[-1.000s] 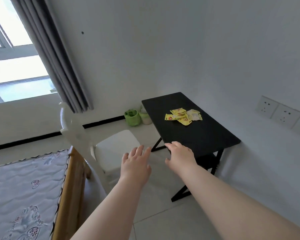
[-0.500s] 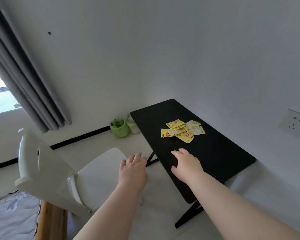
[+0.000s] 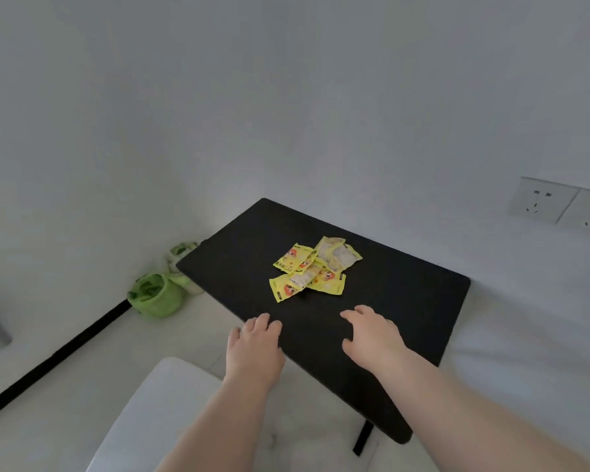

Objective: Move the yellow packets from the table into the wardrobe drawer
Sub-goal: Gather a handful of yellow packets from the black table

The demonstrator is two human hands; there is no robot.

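Note:
Several yellow packets (image 3: 312, 269) lie in a loose overlapping pile near the middle of a small black table (image 3: 406, 301). My left hand (image 3: 254, 349) hovers at the table's near left edge, fingers relaxed and holding nothing. Over the tabletop, just short of the pile, my right hand (image 3: 372, 335) is stretched out with its fingers loosely spread and empty. No wardrobe or drawer is in view.
A white chair seat (image 3: 171, 413) sits below my left arm, close against the table. A green bag (image 3: 155, 296) and a pale container (image 3: 181, 255) stand on the floor by the wall. Wall sockets (image 3: 559, 206) are at the right.
I have moved closer to the table and the view has swung right; the window, curtain and bed have left the frame. Both hands have advanced toward the packets.

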